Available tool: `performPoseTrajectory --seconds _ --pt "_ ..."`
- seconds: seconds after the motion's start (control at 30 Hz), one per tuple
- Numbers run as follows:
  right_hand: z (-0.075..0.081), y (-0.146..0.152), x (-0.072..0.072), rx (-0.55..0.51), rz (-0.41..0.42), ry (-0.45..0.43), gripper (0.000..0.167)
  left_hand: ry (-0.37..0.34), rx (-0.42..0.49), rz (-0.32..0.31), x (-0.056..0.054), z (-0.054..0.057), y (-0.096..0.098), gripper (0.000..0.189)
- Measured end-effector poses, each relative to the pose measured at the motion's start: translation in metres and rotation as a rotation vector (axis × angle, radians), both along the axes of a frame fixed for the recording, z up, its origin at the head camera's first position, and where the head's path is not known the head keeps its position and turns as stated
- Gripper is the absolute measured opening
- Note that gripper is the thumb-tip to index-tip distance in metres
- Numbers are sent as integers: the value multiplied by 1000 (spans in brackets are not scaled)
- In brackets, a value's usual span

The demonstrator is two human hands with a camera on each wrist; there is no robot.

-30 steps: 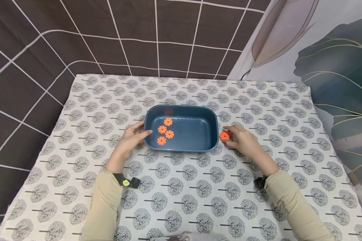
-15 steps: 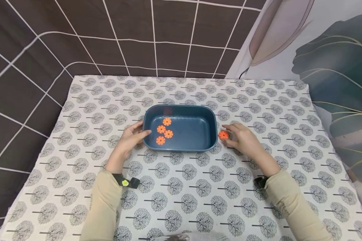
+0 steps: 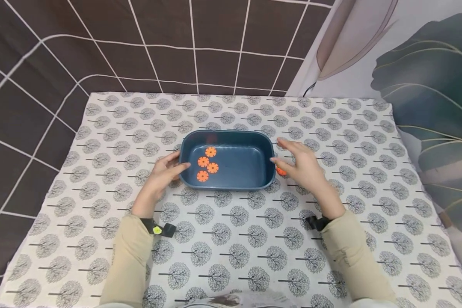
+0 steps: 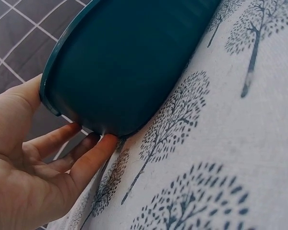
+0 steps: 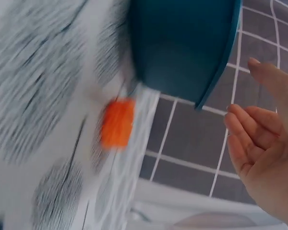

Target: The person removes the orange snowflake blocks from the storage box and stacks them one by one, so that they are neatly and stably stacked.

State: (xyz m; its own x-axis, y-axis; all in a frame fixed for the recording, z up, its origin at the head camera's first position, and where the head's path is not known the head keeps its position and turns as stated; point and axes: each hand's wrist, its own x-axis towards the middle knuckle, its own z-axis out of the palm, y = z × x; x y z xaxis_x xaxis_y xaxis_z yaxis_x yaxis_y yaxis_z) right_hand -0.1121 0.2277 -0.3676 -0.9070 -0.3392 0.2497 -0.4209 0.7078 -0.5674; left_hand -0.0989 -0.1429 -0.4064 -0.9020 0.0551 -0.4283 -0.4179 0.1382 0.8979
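A dark blue plastic basin (image 3: 242, 169) stands on the cloth in the head view. Several orange notched discs (image 3: 213, 167) lie flat inside it, towards its left end. My left hand (image 3: 161, 176) holds the basin's left end, thumb over the rim and fingers against the outer wall, as the left wrist view also shows. Just off the right end, my right hand (image 3: 303, 167) is raised with fingers spread and nothing between them. Below it, an orange stack-like piece (image 5: 118, 123) sits on the cloth beside the basin, blurred in the right wrist view and partly hidden by the hand in the head view.
A white cloth (image 3: 231, 248) printed with grey trees covers the table. Behind it hangs a dark curtain (image 3: 169, 64) with white grid lines; a leaf-patterned curtain (image 3: 427, 98) is at the right. Each wrist wears a black strap.
My right hand has let go of the orange piece and risen up and left towards the basin's right rim. The left hand keeps its hold, and the discs inside lie as before.
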Motion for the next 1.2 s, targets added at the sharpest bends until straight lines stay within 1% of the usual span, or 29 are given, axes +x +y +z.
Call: performPoseTrajectory --seconds 0.1,0.17,0.23,0.4,0.5,0.63,0.7,0.8,0.9,1.0,1.2 --pt "5 -21 -6 -1 24 2 64 11 5 -4 0 1 -2 73" --pt "4 -33 -9 -2 37 -4 65 15 11 -10 0 1 -1 72" --pt "4 -44 -12 -3 53 -16 67 14 25 -14 0 1 0 73" --pt "6 -74 -18 -24 101 -54 69 2 40 -2 1 -1 2 73" --pt "4 -91 -19 -38 126 -73 71 8 37 -1 0 -3 2 72" --pt "-2 -112 -18 -56 147 -107 73 26 37 -2 0 -3 0 73" --pt "-5 -121 -17 -51 156 -129 71 37 42 4 -1 -3 -2 73" --pt "-11 -133 -16 -26 158 -173 68 39 39 6 -2 -1 -2 73" --pt "-16 -142 -13 23 153 -217 66 26 32 5 -1 0 -2 74" --pt "-20 -150 -10 76 139 -242 66 17 22 4 0 -1 -2 73" --pt "-24 -159 -13 176 153 -303 70 25 8 0 2 -2 -2 72"
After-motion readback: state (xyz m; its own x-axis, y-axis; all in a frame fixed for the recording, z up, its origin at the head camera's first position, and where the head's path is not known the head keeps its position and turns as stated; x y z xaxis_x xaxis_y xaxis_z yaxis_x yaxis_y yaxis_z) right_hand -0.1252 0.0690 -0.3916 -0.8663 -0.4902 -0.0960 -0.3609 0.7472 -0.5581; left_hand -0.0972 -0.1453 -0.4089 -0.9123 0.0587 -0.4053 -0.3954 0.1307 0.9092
